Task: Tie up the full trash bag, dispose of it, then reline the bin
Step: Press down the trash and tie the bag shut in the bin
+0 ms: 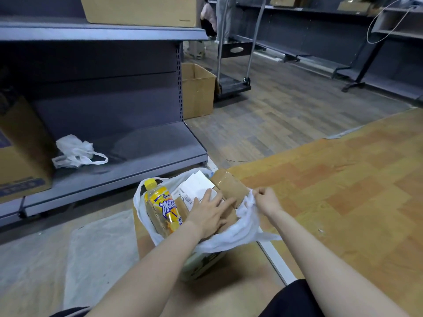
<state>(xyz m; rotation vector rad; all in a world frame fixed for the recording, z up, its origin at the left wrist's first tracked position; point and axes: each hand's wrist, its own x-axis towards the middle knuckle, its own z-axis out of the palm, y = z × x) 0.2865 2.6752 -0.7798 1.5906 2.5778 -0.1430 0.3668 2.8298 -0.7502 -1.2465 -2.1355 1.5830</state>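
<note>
A white trash bag [231, 234] lines a small bin [201, 264] on the floor in front of me. It is stuffed with a yellow drink bottle [160, 207], white papers [196, 186] and brown cardboard [229, 184]. My left hand [209, 211] lies flat with straight fingers on the papers and cardboard, pressing down. My right hand [267, 199] pinches the bag's right rim and holds it up beside the cardboard. A spare white plastic bag [75, 152] lies on the low grey shelf to the left.
Grey shelving [114, 156] runs along the left, with cardboard boxes [20, 156] on it. An open carton [198, 92] and a platform trolley [233, 83] stand further down the aisle. A person's legs [223, 19] show at the back. A clear plastic sheet [98, 259] lies on the floor.
</note>
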